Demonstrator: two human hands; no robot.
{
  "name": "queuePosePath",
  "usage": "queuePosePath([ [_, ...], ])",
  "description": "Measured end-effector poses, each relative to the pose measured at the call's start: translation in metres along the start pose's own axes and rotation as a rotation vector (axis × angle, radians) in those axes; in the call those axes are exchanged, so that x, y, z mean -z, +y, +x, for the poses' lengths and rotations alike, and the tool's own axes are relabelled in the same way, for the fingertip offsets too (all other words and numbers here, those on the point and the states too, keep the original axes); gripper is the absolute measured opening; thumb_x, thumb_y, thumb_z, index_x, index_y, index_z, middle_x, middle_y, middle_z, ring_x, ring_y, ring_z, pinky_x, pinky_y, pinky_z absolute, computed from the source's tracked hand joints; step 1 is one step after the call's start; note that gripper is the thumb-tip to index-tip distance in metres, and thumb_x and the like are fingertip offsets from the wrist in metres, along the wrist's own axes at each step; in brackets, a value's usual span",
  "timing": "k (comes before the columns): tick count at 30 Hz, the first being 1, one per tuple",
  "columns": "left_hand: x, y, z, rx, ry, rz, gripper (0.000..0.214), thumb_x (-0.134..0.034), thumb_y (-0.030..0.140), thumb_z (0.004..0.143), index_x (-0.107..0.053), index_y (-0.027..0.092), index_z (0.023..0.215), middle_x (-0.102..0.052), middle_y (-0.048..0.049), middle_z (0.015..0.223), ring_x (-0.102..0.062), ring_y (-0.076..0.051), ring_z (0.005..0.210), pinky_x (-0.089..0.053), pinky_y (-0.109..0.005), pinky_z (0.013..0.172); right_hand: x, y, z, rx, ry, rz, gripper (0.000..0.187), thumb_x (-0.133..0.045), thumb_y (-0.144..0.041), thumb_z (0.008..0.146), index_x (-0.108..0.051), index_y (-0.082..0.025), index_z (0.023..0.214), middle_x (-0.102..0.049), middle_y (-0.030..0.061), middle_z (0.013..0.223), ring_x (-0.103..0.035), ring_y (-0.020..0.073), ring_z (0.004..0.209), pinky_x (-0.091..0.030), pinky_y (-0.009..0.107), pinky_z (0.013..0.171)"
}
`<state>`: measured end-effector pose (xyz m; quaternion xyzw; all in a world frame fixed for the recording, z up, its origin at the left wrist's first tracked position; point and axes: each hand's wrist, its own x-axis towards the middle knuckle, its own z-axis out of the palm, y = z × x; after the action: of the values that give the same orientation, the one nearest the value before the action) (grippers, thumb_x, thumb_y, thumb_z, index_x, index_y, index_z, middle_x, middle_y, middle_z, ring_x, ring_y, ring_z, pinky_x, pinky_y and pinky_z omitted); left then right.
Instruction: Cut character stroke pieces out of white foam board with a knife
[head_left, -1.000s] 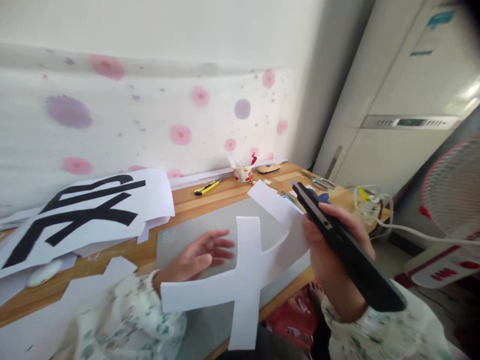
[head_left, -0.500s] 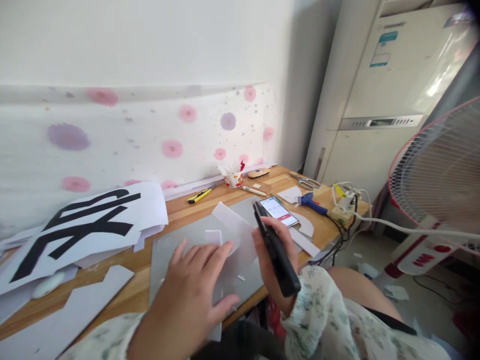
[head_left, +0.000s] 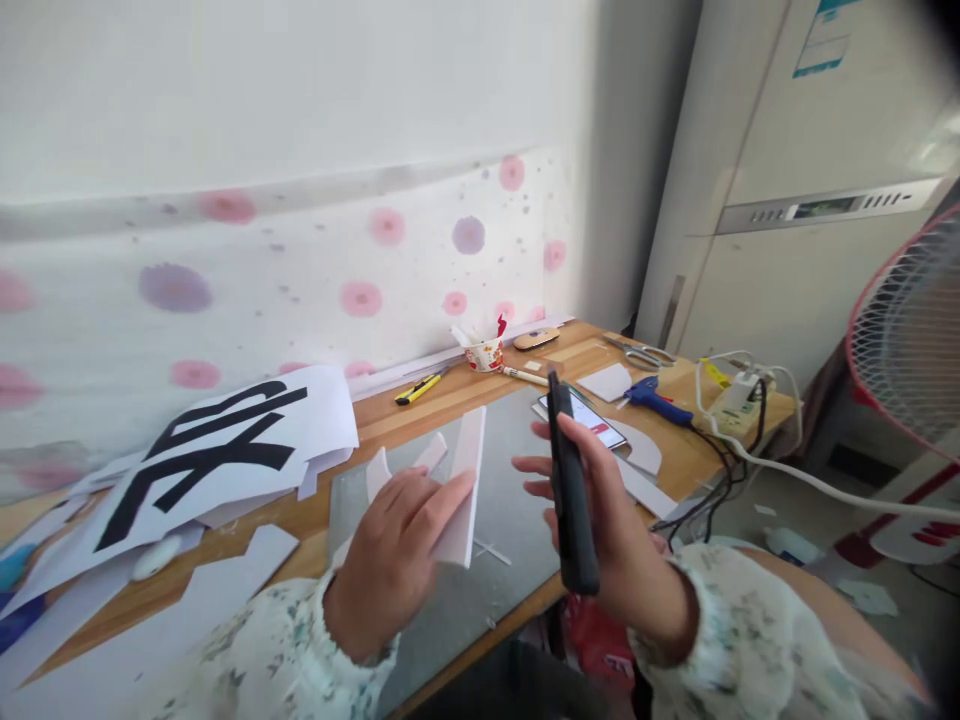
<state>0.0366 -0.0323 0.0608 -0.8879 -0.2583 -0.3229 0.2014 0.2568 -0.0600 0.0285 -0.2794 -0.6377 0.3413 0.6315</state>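
My left hand (head_left: 394, 560) is closed on a white foam board piece (head_left: 469, 450), which stands tilted up from the grey cutting mat (head_left: 517, 450). Beyond its fingers, a smaller curved white piece (head_left: 377, 473) sticks up; whether it is joined to the held board I cannot tell. Held upright above the mat's right side is a long black stapler-like tool (head_left: 574, 510), gripped between the thumb and palm of my right hand (head_left: 619, 520), the other fingers spread. A thin white scrap (head_left: 493, 552) lies on the mat between my hands.
Behind the mat lie a yellow utility knife (head_left: 420, 388), a paper cup (head_left: 484, 355) and a mouse (head_left: 536, 338). To the right are a phone (head_left: 596, 425), scissors (head_left: 641, 350), a blue glue gun (head_left: 660, 400) and cables. Lettered paper (head_left: 322, 430) and board offcuts cover the left.
My left hand, earlier spread over the white pieces, now grips and raises the board. The right hand's fingers have loosened and spread around the black tool. The view has shifted.
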Motion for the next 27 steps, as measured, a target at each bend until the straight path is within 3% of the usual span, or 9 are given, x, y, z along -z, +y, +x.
queuePosePath([
  [3, -0.001, -0.009, -0.014, -0.075, 0.014, -0.129, 0.049, -0.04, 0.0, 0.085, -0.046, 0.011, 0.132, -0.056, -0.008, 0.093, -0.052, -0.021, 0.086, -0.043, -0.045, 0.089, 0.008, -0.002, -0.001, -0.187, -0.086, 0.255, 0.078, -0.058, -0.004, 0.081, -0.031, -0.047, 0.139, -0.026, 0.003, 0.153, -0.062, 0.0194, 0.112, -0.054, 0.035, 0.088],
  [5, -0.003, -0.012, -0.023, -0.095, 0.017, -0.186, 0.05, -0.046, 0.002, 0.083, -0.046, 0.011, 0.133, -0.056, -0.0076, 0.091, -0.051, -0.02, 0.081, -0.042, -0.047, 0.085, 0.006, -0.005, -0.002, -0.293, -0.104, 0.411, 0.068, -0.063, -0.007, 0.078, -0.04, -0.042, 0.132, -0.034, 0.0037, 0.147, -0.065, 0.0188, 0.104, -0.055, 0.032, 0.082],
  [8, -0.007, -0.014, -0.036, -0.091, 0.037, -0.213, 0.055, -0.054, 0.002, 0.078, -0.048, 0.013, 0.132, -0.056, -0.0067, 0.087, -0.052, -0.021, 0.078, -0.042, -0.048, 0.082, 0.0, -0.007, -0.006, -0.335, -0.018, 0.437, 0.034, -0.064, -0.015, 0.084, -0.047, -0.033, 0.108, -0.055, 0.0009, 0.121, -0.067, 0.0111, 0.082, -0.054, 0.026, 0.073],
  [10, -0.008, -0.012, -0.043, -0.067, 0.054, -0.212, 0.057, -0.058, 0.005, 0.078, -0.048, 0.012, 0.133, -0.057, -0.0073, 0.087, -0.053, -0.021, 0.077, -0.042, -0.048, 0.082, -0.003, -0.003, -0.008, -0.277, 0.01, 0.284, 0.02, -0.057, -0.017, 0.091, -0.042, -0.029, 0.094, -0.061, -0.0021, 0.106, -0.064, 0.0071, 0.07, -0.052, 0.022, 0.067],
  [12, -0.006, -0.009, -0.047, -0.037, 0.068, -0.192, 0.055, -0.06, 0.01, 0.08, -0.048, 0.009, 0.135, -0.059, -0.0092, 0.087, -0.054, -0.022, 0.078, -0.042, -0.049, 0.084, -0.004, 0.003, -0.009, -0.148, -0.022, 0.016, 0.019, -0.054, -0.016, 0.093, -0.04, -0.029, 0.093, -0.062, -0.0013, 0.104, -0.064, 0.0094, 0.076, -0.052, 0.024, 0.07],
  [16, 0.001, -0.001, -0.046, 0.016, 0.095, -0.147, 0.052, -0.054, 0.018, 0.088, -0.047, 0.007, 0.138, -0.063, -0.0107, 0.088, -0.058, -0.023, 0.079, -0.042, -0.046, 0.087, 0.001, 0.014, -0.007, 0.093, -0.084, -0.415, 0.045, -0.057, -0.022, 0.092, -0.035, -0.033, 0.13, -0.062, 0.0066, 0.11, -0.063, 0.0187, 0.101, -0.052, 0.031, 0.082],
  [18, 0.003, 0.001, -0.044, 0.038, 0.116, -0.147, 0.051, -0.052, 0.018, 0.089, -0.046, 0.008, 0.139, -0.063, -0.0105, 0.088, -0.059, -0.023, 0.08, -0.042, -0.045, 0.088, 0.005, 0.014, -0.003, 0.157, -0.165, -0.508, 0.054, -0.052, -0.027, 0.096, -0.027, -0.031, 0.143, -0.063, 0.009, 0.112, -0.064, 0.0191, 0.1, -0.052, 0.031, 0.083],
  [21, 0.005, 0.004, -0.042, 0.037, 0.129, -0.156, 0.051, -0.05, 0.016, 0.09, -0.045, 0.008, 0.141, -0.063, -0.0107, 0.089, -0.06, -0.022, 0.083, -0.041, -0.044, 0.089, 0.007, 0.008, 0.005, 0.247, -0.269, -0.599, 0.048, -0.045, -0.034, 0.099, -0.031, -0.026, 0.145, -0.066, 0.0105, 0.115, -0.066, 0.0188, 0.099, -0.052, 0.027, 0.08],
  [27, 0.008, 0.007, -0.043, 0.053, 0.137, -0.171, 0.055, -0.05, 0.013, 0.09, -0.041, 0.013, 0.144, -0.062, -0.0096, 0.091, -0.059, -0.022, 0.087, -0.042, -0.044, 0.09, 0.005, 0.002, 0.013, 0.272, -0.248, -0.674, 0.041, -0.041, -0.048, 0.099, -0.048, -0.018, 0.127, -0.071, 0.0103, 0.102, -0.069, 0.0197, 0.091, -0.052, 0.028, 0.076],
])
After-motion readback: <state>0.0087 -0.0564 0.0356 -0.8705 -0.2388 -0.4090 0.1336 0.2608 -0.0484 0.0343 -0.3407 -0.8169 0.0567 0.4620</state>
